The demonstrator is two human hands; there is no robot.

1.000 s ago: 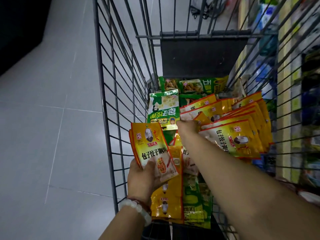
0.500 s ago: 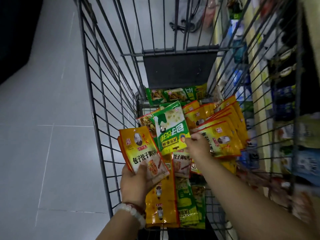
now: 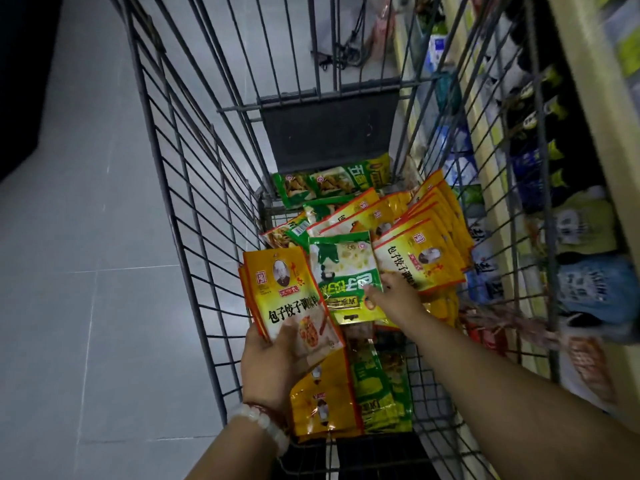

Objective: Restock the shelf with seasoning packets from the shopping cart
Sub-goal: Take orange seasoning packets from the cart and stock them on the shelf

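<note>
Head view, looking down into a wire shopping cart (image 3: 180, 188) that stands on a grey tiled floor (image 3: 69, 237). The left hand (image 3: 273, 362) grasps a small stack of yellow seasoning packets (image 3: 287, 299) from below, thumb laid across the front of the top packet, portrait and red label facing up; a pale bead bracelet (image 3: 263, 424) circles the wrist. The right hand (image 3: 394, 299) pinches the lower right edge of a green-and-white packet (image 3: 343, 271), held above the heap with its print upside down to the viewer. Inside the cart lie the remaining packets — a fanned row of yellow ones (image 3: 422, 251) against the right wall, green ones (image 3: 332, 181) at the far end beneath a dark panel (image 3: 329, 129), and more yellow and green packets (image 3: 346, 389) flat at the near end. To the right of the cart — seen through its wires — runs the shelf (image 3: 588, 109), stocked with blurred goods whose kinds cannot be told.
</note>
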